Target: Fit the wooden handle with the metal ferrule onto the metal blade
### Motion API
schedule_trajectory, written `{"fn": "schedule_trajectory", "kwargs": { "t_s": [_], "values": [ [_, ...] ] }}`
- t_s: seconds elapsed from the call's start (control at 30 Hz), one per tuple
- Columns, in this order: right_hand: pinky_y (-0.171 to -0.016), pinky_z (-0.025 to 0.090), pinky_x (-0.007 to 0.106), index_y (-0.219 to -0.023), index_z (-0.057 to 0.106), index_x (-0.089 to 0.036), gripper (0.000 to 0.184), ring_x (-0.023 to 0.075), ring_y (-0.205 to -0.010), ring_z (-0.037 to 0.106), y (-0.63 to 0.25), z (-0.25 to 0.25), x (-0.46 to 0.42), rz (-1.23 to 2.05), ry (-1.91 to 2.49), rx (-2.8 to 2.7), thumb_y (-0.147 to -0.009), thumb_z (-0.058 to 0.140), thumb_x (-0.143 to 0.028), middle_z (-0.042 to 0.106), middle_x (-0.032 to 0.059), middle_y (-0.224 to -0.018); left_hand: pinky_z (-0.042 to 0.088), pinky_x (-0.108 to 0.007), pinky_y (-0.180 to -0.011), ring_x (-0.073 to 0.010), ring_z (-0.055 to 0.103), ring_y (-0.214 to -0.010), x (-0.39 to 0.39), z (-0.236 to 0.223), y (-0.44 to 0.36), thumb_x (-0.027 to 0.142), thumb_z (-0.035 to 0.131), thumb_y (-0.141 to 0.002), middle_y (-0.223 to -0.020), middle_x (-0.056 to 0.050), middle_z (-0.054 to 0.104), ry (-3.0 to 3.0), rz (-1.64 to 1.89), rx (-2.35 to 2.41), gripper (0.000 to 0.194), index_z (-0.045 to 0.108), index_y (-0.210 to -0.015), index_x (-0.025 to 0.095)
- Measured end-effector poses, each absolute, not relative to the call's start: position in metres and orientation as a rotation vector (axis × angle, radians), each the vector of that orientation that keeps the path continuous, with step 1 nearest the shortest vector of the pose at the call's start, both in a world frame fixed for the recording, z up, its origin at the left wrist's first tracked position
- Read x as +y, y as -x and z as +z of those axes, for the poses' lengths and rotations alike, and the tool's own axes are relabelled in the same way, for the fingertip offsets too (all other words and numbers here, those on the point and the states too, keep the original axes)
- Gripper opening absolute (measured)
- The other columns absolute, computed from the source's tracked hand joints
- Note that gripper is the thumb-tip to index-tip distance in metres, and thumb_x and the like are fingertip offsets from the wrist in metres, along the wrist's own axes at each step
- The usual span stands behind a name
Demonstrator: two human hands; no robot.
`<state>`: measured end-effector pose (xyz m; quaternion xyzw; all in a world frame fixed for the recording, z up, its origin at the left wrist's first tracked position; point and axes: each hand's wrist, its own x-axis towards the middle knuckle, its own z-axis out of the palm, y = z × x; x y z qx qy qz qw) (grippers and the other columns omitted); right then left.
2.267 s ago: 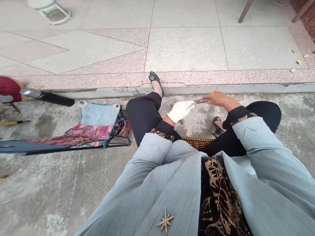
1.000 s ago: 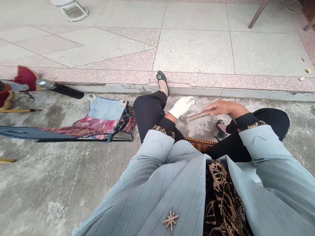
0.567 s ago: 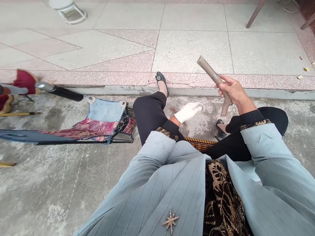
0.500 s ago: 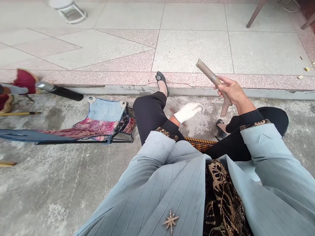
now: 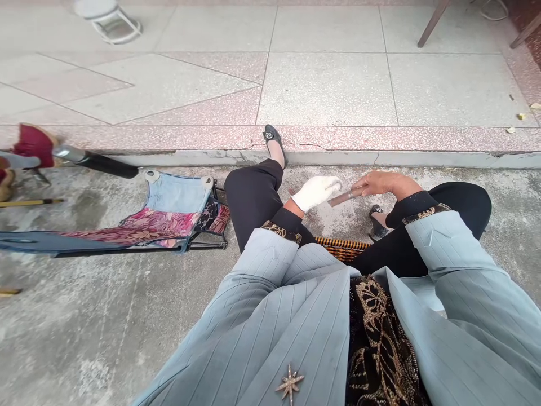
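Observation:
My left hand [image 5: 316, 193], in a white glove, is in front of my knees with its fingers curled into a pinch. Whatever is in that pinch is too small to make out. My bare right hand [image 5: 382, 183] is wrapped around a brownish wooden stick [image 5: 340, 199] with a band of metal wire around it. The stick slants down to the left, and its free end lies close to the gloved fingertips; I cannot tell whether they touch. Its other end is hidden behind my right hand.
Below my hands is the edge of a woven seat [image 5: 343, 248]. A low folding chair [image 5: 169, 220] stands at my left, near a black-handled tool [image 5: 110, 165] and another person's red shoe [image 5: 37, 145]. A raised tiled step [image 5: 321, 138] runs ahead, with a white stool [image 5: 110, 22] on it.
My right hand has turned over and come down to the left, bringing the stick from pointing up to slanting down beside the glove. My left hand has barely moved.

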<state>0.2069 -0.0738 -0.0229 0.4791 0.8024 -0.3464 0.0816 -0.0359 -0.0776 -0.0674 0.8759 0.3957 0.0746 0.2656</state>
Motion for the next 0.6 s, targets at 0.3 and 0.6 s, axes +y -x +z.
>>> {"fn": "schedule_trajectory", "kwargs": {
  "t_s": [0.3, 0.6],
  "values": [
    [-0.063, 0.052, 0.030, -0.135, 0.064, -0.026, 0.066, 0.0149, -0.067, 0.061, -0.228, 0.007, -0.074, -1.835, -1.298, 2.464, -0.076, 0.073, -0.055, 0.075, 0.0047, -0.098, 0.042, -0.025, -0.061, -0.0132, 0.053, -0.061, -0.069, -0.076, 0.039, 0.039, 0.040, -0.096, -0.074, -0.004, 0.065, -1.810, 0.508, 0.954, 0.039, 0.067, -0.100, 0.011],
    [-0.060, 0.053, 0.032, -0.146, 0.049, -0.020, 0.076, 0.0171, -0.069, 0.061, -0.227, -0.018, -0.057, -1.945, -2.432, 2.319, -0.080, 0.068, -0.051, 0.070, 0.0082, -0.102, 0.048, -0.028, -0.080, -0.0170, 0.064, -0.083, -0.086, -0.078, 0.022, 0.037, 0.052, -0.090, -0.083, -0.003, 0.068, -1.999, 0.340, 0.842, 0.026, 0.071, -0.090, 0.019]
  ]
}}
